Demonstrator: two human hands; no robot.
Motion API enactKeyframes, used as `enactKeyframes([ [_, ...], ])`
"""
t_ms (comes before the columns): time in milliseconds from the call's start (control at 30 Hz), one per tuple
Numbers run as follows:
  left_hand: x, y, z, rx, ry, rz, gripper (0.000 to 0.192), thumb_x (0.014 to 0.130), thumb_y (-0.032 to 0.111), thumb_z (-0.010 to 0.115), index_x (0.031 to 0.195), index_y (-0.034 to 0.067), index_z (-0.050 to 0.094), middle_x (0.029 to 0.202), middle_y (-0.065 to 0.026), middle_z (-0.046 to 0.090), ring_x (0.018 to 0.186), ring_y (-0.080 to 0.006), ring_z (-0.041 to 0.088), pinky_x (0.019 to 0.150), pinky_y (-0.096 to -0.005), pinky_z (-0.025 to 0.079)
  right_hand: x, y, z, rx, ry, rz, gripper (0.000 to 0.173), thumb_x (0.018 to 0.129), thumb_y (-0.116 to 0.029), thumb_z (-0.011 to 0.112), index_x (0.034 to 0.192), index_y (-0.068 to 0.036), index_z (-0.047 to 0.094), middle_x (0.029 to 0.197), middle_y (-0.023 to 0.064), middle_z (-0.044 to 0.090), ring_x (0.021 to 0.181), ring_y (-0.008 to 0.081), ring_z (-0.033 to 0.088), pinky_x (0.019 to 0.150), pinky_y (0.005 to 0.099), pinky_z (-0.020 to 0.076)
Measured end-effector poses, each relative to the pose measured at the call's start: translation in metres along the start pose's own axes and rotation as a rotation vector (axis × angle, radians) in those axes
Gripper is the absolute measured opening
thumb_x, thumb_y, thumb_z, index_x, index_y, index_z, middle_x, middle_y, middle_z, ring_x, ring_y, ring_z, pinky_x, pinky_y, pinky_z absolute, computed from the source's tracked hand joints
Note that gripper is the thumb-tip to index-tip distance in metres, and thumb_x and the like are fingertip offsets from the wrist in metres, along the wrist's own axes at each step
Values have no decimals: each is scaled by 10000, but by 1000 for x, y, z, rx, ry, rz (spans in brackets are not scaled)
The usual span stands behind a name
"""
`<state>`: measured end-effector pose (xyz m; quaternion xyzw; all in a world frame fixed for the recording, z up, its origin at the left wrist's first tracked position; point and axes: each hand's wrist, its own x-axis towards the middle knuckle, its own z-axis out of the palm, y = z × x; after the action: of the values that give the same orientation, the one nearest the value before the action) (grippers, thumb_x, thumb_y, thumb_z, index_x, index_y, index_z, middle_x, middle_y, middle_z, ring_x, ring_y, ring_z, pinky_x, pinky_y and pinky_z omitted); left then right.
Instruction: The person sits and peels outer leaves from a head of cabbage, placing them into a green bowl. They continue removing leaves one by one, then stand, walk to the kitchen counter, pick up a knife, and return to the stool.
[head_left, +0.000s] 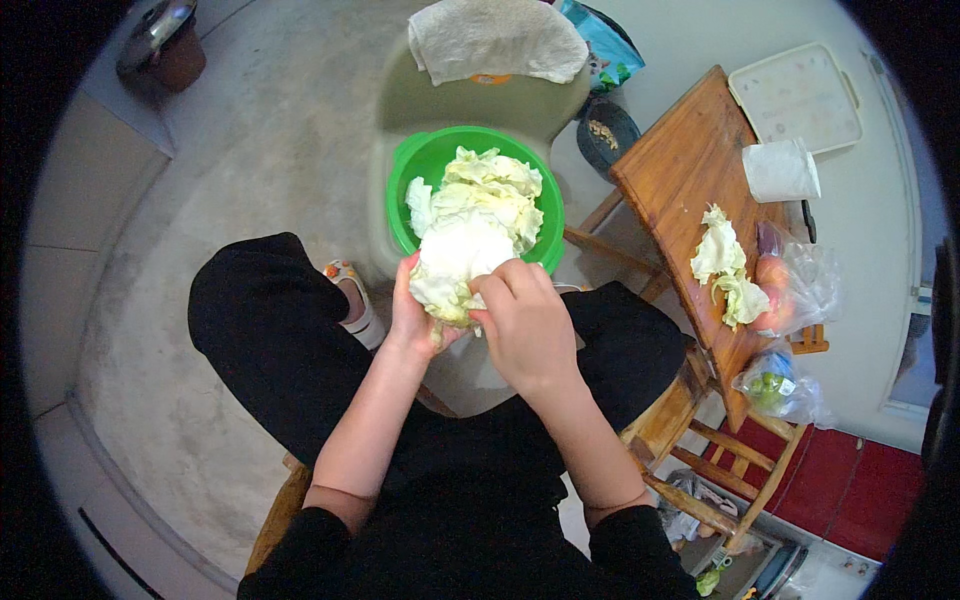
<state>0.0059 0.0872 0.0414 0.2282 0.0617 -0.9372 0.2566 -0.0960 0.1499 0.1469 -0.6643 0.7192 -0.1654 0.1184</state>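
A pale head of cabbage (461, 255) rests in my left hand (414, 315), whose fingers wrap round its left side and underside. My right hand (521, 319) pinches the leaf edge at its lower right with thumb and fingertips. Just beyond stands a green plastic basin (399, 195) holding several loose, torn cabbage leaves (491, 187). The cabbage overlaps the basin's near rim and hides part of it. Glare washes out its top, so leaf detail there is lost.
The basin sits on a pale plastic seat (420, 105) with a white towel (499, 37) over its back. On the wooden table (675, 165) at right lie leaf scraps (720, 247), bagged fruit (776, 289) and a paper roll (781, 171). A dark bowl (609, 154) stands behind the table's corner.
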Motion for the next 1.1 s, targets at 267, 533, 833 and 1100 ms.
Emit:
enactKeyframes([
  [267,-6,-4,11,-30,173,69,719,824,614,328,1350,127,391,1319,-97,458,1172,-273,475,927,-446,420,-9,2,34,9,392,-181,247,648,27,629,873,-56,573,952,69,582,891,293,539,769,356,456],
  [533,2,-1,-6,-482,-177,-193,695,844,559,428,1355,96,340,1271,-233,427,985,-446,497,485,-315,512,-16,6,44,1187,698,208,233,823,42,588,985,-42,444,976,119,577,894,206,574,795,345,501],
  [833,1,3,-6,-625,-404,-337,676,832,534,467,1348,117,338,1255,-226,405,901,-403,503,430,-297,501,0,34,6,1656,276,570,441,810,-31,586,1232,-52,460,1100,76,476,937,175,535,784,309,476],
  [1100,6,1,-19,-567,-367,-216,637,838,530,463,1315,114,390,1284,-185,428,900,-380,551,451,-297,537,22,18,-14,576,130,-27,478,600,-86,781,1011,-44,539,1033,81,518,1011,215,509,839,304,417],
])
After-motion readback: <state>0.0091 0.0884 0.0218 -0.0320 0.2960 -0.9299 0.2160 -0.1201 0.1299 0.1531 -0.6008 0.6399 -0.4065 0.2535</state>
